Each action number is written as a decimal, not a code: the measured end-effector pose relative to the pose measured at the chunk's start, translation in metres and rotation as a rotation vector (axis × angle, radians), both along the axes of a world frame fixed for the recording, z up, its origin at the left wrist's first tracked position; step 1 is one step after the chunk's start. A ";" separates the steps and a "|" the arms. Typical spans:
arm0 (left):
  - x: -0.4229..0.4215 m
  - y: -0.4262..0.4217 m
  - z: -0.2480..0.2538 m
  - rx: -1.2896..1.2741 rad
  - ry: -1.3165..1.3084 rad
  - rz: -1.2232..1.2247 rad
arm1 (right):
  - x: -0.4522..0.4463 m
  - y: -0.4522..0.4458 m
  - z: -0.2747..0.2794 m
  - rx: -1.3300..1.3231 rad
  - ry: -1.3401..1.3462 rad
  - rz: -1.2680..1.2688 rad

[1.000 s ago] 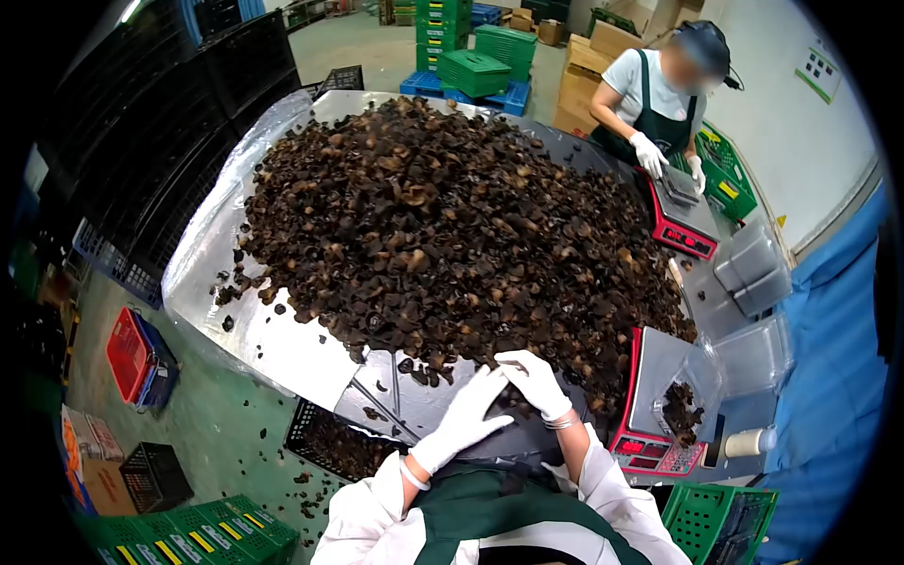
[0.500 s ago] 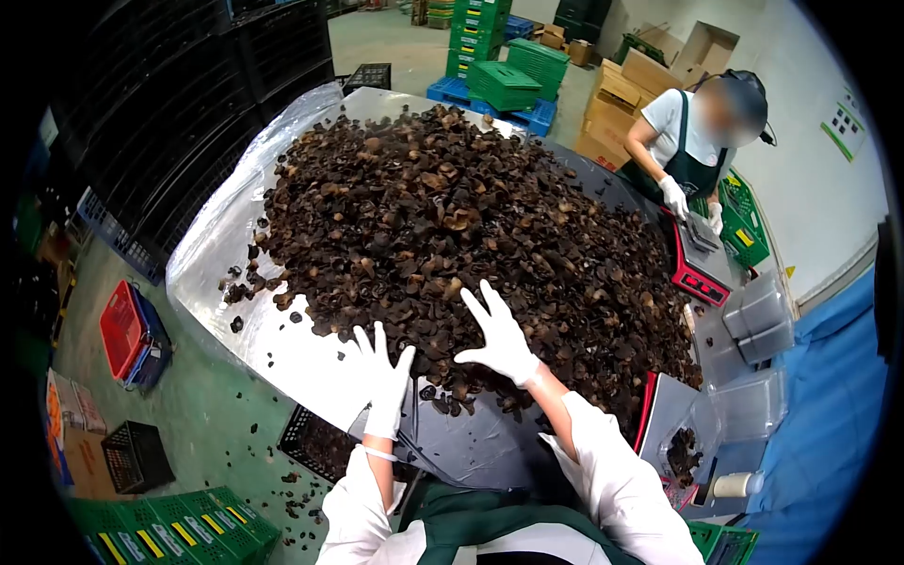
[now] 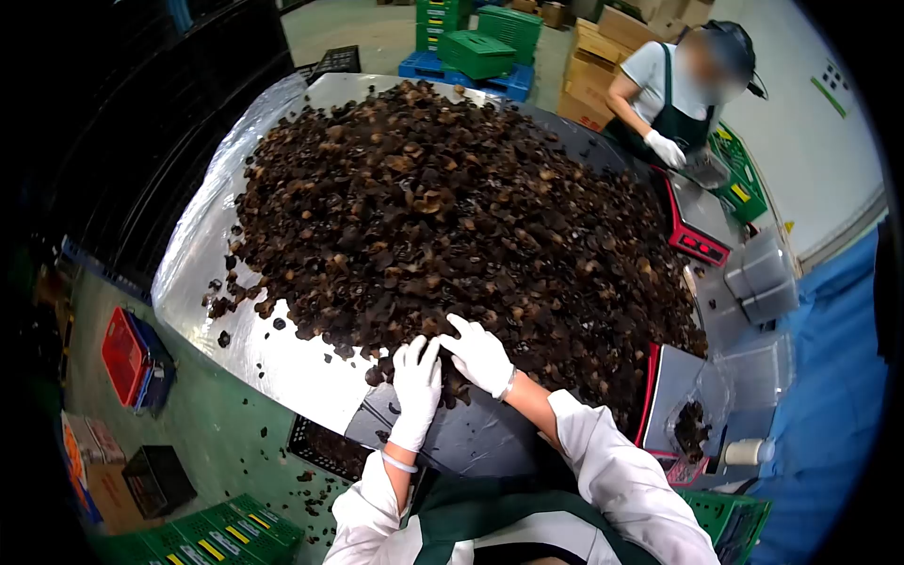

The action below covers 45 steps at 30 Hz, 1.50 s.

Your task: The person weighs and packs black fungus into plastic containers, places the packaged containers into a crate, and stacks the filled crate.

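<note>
A broad heap of dark brown wood ear mushrooms (image 3: pixel 443 198) covers much of the table. At its near edge, my gloved left hand (image 3: pixel 417 391) lies with fingers pointing forward and slightly bent, touching the mushrooms there. My gloved right hand (image 3: pixel 478 358) sits just beside it, palm down, its fingers a little apart and angled toward the left hand. The fingertips of the two hands are close together. I see no mushroom clearly gripped in either one; what lies under the palms is hidden.
A plastic-covered table (image 3: pixel 311 377) bears the heap. To the right are a red-edged scale (image 3: pixel 692 221), another scale (image 3: pixel 673 377), clear plastic tubs (image 3: pixel 761 273) and a bagged portion of mushrooms (image 3: pixel 692 428). A co-worker (image 3: pixel 664 104) stands across. Below the table sits a black crate (image 3: pixel 325 447).
Both hands have come closer together at the heap's near edge, their spread fingers now drawn in and lower. The view has shifted slightly. The co-worker's hands have moved near the scale.
</note>
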<state>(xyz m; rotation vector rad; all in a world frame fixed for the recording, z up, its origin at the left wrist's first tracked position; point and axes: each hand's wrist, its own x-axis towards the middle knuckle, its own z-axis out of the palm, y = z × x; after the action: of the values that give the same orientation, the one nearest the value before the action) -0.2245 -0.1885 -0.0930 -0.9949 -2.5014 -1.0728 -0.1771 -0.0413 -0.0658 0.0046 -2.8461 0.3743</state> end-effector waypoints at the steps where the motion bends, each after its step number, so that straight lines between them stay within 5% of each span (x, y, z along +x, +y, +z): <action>1: 0.008 0.004 -0.001 0.011 -0.022 -0.038 | 0.013 0.002 -0.003 -0.008 0.000 -0.048; 9: 0.084 0.017 -0.010 -0.015 -0.100 -0.426 | 0.137 0.013 -0.010 -0.024 -0.058 -0.192; 16: 0.118 -0.016 -0.005 -0.107 -0.004 -0.776 | 0.224 -0.001 -0.006 -0.375 -0.094 -0.381; 23: 0.125 -0.067 -0.023 -0.101 -0.188 -0.410 | 0.264 0.013 -0.023 -0.379 -0.042 -0.514; 29: 0.137 -0.050 -0.018 -0.228 -0.106 -0.738 | 0.250 -0.010 -0.029 -0.375 -0.068 -0.203; 35: 0.114 -0.010 0.003 -0.071 -0.158 -0.306 | 0.215 0.019 0.000 -0.225 -0.042 -0.358; 38: 0.117 -0.007 -0.009 -0.113 -0.089 -0.433 | 0.215 0.017 -0.024 -0.032 -0.150 -0.274; 45: 0.129 -0.022 -0.013 0.045 -0.141 -0.478 | 0.250 -0.004 -0.019 -0.289 -0.103 -0.211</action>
<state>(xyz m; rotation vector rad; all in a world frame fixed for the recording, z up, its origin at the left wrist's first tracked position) -0.0954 -0.2101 -0.1057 -1.6072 -2.3871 -1.3622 0.0727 -0.0454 -0.0850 -0.3774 -2.8263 0.7528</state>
